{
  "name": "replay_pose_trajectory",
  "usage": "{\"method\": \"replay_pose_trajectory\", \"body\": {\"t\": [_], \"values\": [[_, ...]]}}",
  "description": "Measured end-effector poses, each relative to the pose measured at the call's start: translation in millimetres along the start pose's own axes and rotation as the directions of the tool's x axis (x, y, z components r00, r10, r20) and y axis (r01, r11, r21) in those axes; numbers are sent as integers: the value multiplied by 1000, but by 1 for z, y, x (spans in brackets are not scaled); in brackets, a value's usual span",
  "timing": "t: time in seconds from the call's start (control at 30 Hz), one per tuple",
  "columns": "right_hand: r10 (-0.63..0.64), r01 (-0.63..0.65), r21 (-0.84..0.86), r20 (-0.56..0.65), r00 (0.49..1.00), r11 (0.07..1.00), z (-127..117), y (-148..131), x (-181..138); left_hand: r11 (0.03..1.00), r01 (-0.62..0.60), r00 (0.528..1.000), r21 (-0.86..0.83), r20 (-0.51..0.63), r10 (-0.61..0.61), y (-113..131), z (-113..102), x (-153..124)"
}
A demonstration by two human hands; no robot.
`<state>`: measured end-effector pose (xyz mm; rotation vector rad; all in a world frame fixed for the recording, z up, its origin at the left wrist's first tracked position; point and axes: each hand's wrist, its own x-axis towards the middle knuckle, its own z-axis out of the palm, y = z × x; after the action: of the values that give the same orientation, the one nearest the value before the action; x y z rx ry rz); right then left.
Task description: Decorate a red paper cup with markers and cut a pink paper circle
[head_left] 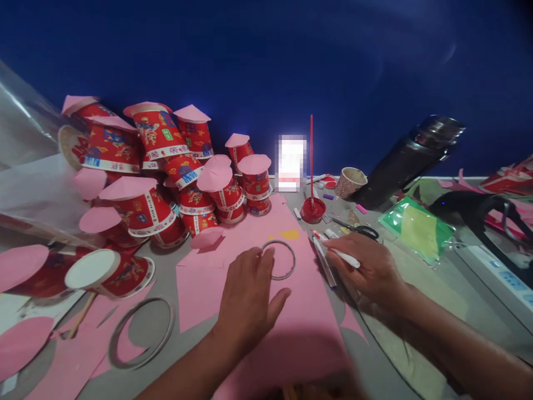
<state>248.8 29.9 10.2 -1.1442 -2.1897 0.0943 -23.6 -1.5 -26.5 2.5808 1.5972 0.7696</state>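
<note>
My left hand point(249, 294) lies over pink paper point(303, 311), thumb spread to the side. Its fingertips rest on the left edge of a thin grey ring point(295, 261) lying flat on the sheet. To the right of the ring, my right hand point(370, 269) is closed around a white marker pen point(348, 259). Just below those fingers a second marker with a purple end point(325, 266) lies along the paper's right edge. A yellow patch point(290, 234) shows on the paper beyond the ring.
Red paper cups with pink paper tops point(152, 205) are piled at the left. A larger ring point(112, 339) lies front left. Behind my right hand are scissors point(368, 230), a small red pot with a stick point(313, 211), a paper cup point(351, 182) and a leaning black flask point(391, 164).
</note>
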Motion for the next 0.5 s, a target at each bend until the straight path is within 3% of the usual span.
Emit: {"method": "replay_pose_trajectory", "body": {"t": [0.23,0.5], "values": [[122,-116,-181,20,992,977,-7,25,-26,995,94,991,-23,93,-91,-11,11,10],[227,-230,-211,-41,973,950,-3,45,-35,989,136,991,-51,23,-135,-12,7,12]]}}
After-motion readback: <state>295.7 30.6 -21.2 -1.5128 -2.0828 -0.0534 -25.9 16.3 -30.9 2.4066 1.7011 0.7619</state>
